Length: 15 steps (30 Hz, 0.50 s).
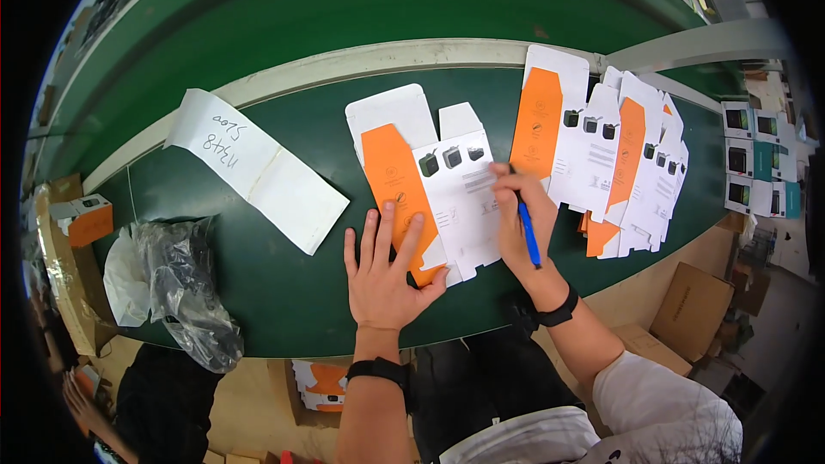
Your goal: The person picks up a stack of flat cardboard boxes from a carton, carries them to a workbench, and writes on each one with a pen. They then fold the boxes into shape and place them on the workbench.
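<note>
A flattened orange-and-white carton (455, 206) with small printed pictures lies on the green tabletop before me. My left hand (384, 271) rests flat on its orange panel and lower edge, fingers spread. My right hand (522, 215) grips a blue pen (527, 236) over the carton's right edge. The pen slants back across the hand; its writing end is hidden by my fingers. Just right of that hand lies a fanned pile of similar flattened cartons (559, 150), overlapping one another.
Left of the carton lies a long white paper strip (258, 167) with handwriting. A crumpled clear plastic bag (193, 283) sits at the table's left edge, near a small orange-and-white box (86, 219). Brown cardboard boxes (692, 309) stand on the floor at right. Another person's hand (82, 404) shows lower left.
</note>
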Tool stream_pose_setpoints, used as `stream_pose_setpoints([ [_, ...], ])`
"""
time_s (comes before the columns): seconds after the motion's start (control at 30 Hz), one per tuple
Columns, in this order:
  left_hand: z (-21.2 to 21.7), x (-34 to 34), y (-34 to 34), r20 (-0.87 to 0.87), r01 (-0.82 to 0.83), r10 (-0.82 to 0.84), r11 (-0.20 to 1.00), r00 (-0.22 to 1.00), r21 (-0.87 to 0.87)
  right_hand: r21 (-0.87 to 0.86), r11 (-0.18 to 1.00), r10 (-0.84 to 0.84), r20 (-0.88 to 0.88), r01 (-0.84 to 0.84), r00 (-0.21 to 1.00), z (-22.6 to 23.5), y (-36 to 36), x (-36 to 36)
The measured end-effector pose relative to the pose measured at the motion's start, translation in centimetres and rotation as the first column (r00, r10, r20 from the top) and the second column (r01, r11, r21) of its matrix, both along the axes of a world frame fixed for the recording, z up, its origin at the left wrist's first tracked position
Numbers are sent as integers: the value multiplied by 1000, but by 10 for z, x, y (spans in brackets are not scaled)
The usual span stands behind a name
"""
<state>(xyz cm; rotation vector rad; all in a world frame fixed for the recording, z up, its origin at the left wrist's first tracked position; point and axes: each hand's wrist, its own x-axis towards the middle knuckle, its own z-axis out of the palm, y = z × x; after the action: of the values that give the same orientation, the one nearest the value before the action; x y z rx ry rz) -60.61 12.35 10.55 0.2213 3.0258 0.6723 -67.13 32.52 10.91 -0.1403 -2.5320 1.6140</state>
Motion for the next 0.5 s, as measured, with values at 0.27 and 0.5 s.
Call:
stream_pose_setpoints([
  [0.27, 4, -3, 2, -39, 14, -13, 1000, 999, 22, 46, 996, -79, 152, 73, 985, 20, -12, -19],
  [0.5, 2, -2, 1, 36, -53, 51, 996, 998, 66, -122, 965, -225, 65, 232, 972, 76, 66, -31],
])
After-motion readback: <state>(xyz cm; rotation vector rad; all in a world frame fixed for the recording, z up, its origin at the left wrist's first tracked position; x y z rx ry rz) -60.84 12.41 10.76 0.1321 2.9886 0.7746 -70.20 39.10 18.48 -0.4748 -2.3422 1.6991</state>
